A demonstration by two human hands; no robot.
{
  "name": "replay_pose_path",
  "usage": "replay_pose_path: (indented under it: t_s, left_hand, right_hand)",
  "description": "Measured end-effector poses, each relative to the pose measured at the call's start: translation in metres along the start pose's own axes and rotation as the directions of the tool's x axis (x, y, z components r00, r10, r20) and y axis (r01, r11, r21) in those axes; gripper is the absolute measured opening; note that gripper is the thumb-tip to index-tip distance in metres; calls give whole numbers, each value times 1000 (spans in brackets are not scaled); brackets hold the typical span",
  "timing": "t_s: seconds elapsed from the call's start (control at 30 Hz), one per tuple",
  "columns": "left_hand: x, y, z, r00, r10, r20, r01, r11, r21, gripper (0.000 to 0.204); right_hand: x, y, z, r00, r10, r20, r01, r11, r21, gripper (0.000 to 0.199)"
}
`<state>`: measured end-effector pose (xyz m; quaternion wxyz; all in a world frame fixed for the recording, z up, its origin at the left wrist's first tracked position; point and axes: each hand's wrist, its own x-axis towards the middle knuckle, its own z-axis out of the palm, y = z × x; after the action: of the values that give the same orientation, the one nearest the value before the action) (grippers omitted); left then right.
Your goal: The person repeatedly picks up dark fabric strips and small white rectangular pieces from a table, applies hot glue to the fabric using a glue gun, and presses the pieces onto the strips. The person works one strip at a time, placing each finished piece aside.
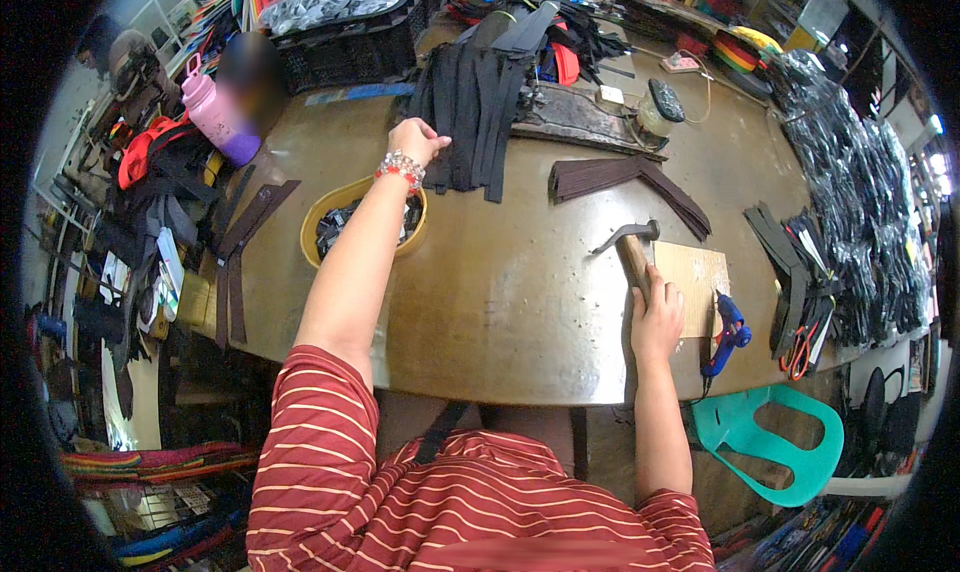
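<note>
My left hand (418, 144) reaches across the table with its fingers pinched at the left edge of a bundle of black fabric straps (470, 122). What the fingertips hold, if anything, I cannot make out. Under that forearm stands a yellow oval basin (420, 234) of small dark pieces. My right hand (658, 317) grips the wooden handle of a hammer (634, 256), its dark metal head pointing away from me. A light wooden board (700, 272) lies right beside this hand, and a blue glue gun (730, 334) rests at the board's right edge.
Dark brown straps (620, 177) lie beyond the hammer, and more (240, 247) at left. A metal bar (580, 117) and a lidded jar (660, 107) sit farther back. Red-handled scissors (797, 352) lie at right. Below the table's edge is a green plastic chair (715, 422).
</note>
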<state>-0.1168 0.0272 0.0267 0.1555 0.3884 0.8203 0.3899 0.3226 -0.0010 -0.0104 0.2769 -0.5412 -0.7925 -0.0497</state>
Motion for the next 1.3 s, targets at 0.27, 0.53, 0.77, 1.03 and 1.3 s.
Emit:
replay_pose_path:
  t_s: [0.27, 0.53, 0.77, 1.03, 1.3]
  left_hand:
    - [-13, 10, -14, 921, 367, -133, -354, 928, 112, 24]
    - [-54, 42, -4, 917, 119, 381, 193, 704, -684, 15]
    - [-231, 21, 32, 481, 250, 840, 863, 31, -503, 11]
    - [-184, 15, 16, 507, 141, 850, 571, 684, -454, 15]
    - [-55, 59, 35, 728, 651, 215, -681, 653, 331, 31]
  right_hand:
    - [-3, 3, 8, 998, -25, -56, 23, 999, -31, 46]
    - [0, -24, -16, 997, -59, -52, 54, 994, -100, 46]
    - [-6, -101, -25, 742, -637, -210, 635, 567, 524, 29]
    - [-101, -91, -71, 563, -826, -24, 493, 312, 812, 20]
    - [-106, -119, -24, 792, -602, 102, 424, 663, 617, 18]
